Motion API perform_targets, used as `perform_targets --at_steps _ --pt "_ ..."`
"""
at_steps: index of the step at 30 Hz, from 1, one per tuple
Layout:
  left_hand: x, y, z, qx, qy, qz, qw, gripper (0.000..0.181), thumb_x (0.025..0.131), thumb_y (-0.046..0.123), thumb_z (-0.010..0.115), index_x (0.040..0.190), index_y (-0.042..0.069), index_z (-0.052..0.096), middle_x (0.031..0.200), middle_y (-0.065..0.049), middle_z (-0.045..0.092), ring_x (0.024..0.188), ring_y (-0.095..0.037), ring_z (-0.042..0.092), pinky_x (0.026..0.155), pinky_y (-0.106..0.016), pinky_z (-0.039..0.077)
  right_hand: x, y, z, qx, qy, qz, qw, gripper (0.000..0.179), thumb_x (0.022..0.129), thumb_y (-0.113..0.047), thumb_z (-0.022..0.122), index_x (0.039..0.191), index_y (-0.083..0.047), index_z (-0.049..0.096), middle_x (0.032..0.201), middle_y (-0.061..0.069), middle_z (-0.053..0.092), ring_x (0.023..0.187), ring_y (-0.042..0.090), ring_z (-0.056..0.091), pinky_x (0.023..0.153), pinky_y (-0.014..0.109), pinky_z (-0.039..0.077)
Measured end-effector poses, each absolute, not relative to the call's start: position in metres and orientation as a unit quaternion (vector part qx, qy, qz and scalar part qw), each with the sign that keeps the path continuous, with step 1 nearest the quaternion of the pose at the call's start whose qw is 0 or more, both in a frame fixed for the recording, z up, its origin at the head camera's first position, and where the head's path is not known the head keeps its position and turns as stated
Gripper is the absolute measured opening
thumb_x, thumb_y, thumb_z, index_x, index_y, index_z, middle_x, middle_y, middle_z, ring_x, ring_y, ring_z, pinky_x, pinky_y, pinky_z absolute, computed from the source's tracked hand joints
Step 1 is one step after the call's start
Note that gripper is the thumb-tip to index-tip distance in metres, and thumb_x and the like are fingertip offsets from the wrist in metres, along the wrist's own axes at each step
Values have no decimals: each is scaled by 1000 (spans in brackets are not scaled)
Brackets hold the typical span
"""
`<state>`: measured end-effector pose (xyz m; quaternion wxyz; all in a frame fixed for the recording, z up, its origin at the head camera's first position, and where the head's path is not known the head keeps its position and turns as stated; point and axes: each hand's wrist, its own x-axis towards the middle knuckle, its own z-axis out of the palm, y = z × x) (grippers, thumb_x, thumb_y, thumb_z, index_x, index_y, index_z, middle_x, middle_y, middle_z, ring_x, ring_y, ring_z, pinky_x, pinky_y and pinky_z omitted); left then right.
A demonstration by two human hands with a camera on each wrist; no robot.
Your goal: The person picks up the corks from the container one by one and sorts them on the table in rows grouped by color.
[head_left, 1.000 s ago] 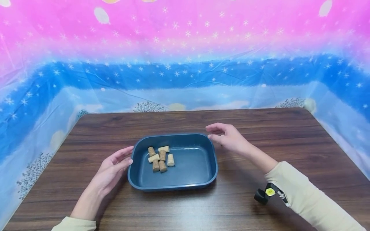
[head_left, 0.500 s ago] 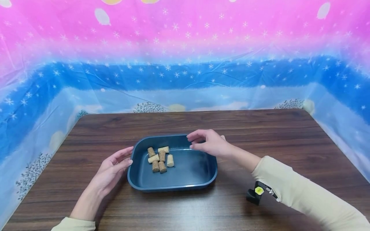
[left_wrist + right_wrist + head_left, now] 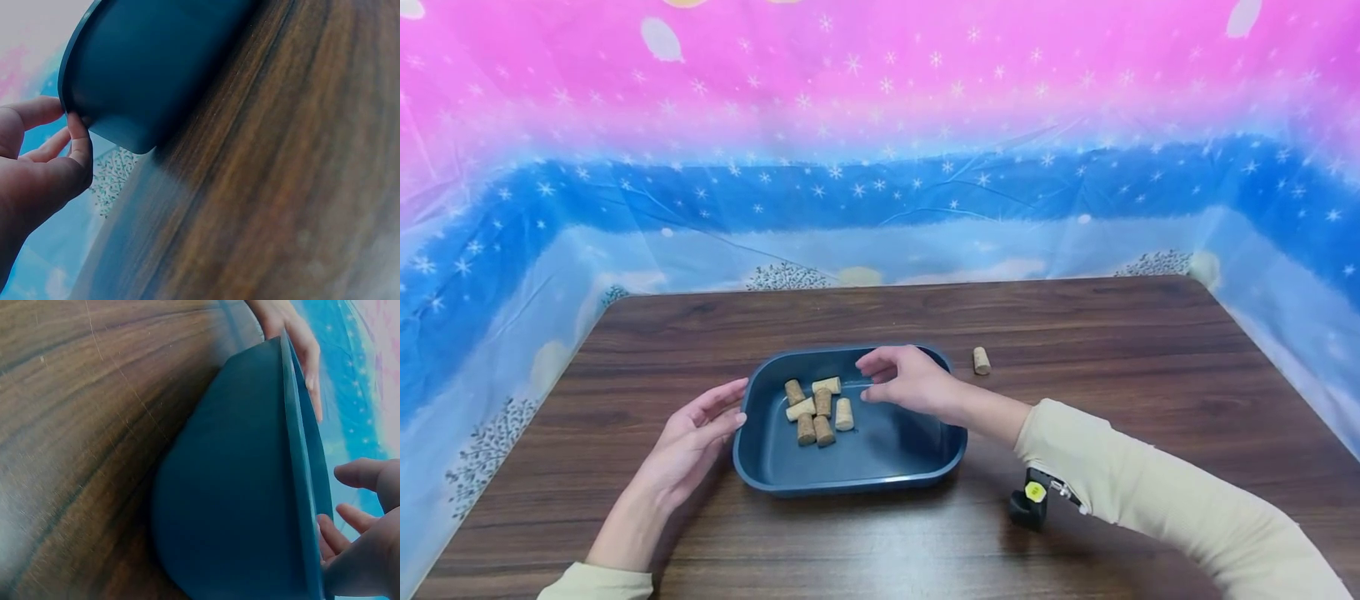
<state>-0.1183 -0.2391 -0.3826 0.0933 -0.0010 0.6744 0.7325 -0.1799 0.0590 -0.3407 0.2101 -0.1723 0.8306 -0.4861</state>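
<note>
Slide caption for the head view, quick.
Right hand over a blue tray of corks, left hand at its rim, a lone cork on the table.

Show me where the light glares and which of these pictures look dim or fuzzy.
Head view: bright, with pale glare on the wood-grain table and a glint along the near rim of the dark-blue tray; the cork stoppers look fairly sharp. Left wrist view: dim, the tray's side shadowed, the table going soft toward the lower right. Right wrist view: dim and bluish, pale haze at the left edge.

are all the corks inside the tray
No: in the head view, one cork is on the table, outside the tray, just past its right end.
</note>
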Motion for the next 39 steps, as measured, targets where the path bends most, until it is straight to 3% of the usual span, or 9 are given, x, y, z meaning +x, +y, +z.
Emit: perform_targets --at_steps 13,28,39 --pt "-118 -242 -384 -1 670 736 96 53 96 6 58 143 -5 36 127 2 54 115 -10 53 94 -20 44 -182 38 -358 -159 856 -441 217 37 83 -8 76 118 -5 66 116 6 64 107 22 57 85 33 50" --pt "-121 -237 -385 10 653 752 90 40 95 2 59 134 4 51 122 3 58 111 -11 57 93 -21 46 -183 26 -370 -136 853 -456 214 40 75 -1 80 113 -2 67 113 7 64 106 25 56 87 33 49" --pt "-119 -239 -385 2 653 752 91 40 95 2 58 135 4 50 123 2 57 113 -11 56 93 -21 45 -182 20 -374 -128 866 -439 202 36 72 1 82 106 -5 71 106 5 66 103 24 57 86 33 49"
